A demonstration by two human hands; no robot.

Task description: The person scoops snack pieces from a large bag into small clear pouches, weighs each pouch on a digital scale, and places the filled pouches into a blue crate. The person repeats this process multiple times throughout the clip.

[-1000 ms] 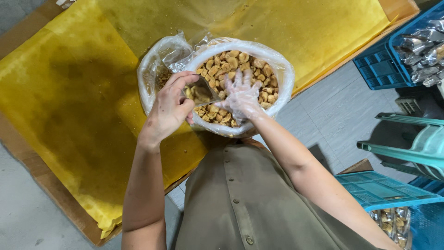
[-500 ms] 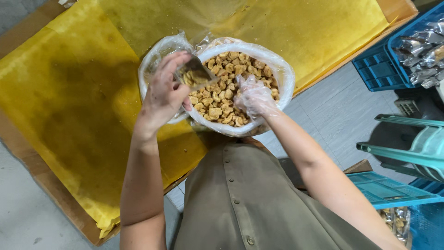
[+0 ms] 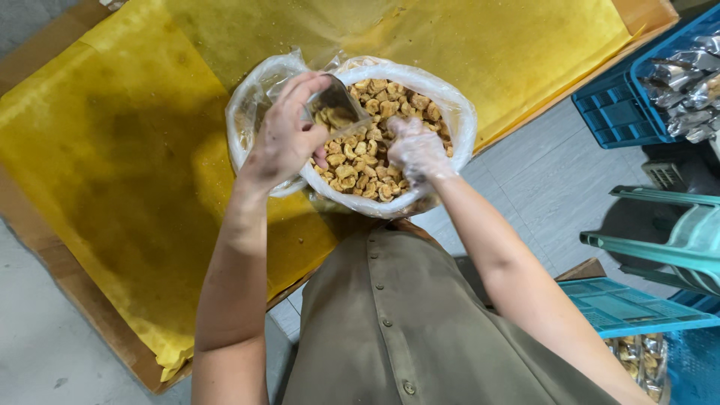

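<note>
A round tub lined with clear plastic (image 3: pixel 459 112) stands on the yellow paper and holds many small golden-brown fried snack pieces (image 3: pixel 360 161). My bare left hand (image 3: pixel 289 135) holds a small silvery pouch (image 3: pixel 336 112) open over the tub's left side, with some snack pieces inside it. My right hand (image 3: pixel 416 150), in a thin clear plastic glove, is curled down into the snack pieces at the middle of the tub, right beside the pouch.
Stained yellow paper (image 3: pixel 127 150) covers a cardboard-edged surface. A blue crate (image 3: pixel 622 105) with silvery packets (image 3: pixel 686 75) is at the upper right. Teal plastic stools (image 3: pixel 675 240) and another blue crate (image 3: pixel 622 307) with filled packets (image 3: pixel 637 356) stand at the right on a grey tiled floor.
My left hand lifted the pouch out of the snack pieces and shifted it up and slightly right. My right hand went from spread flat over the pile to curled into it.
</note>
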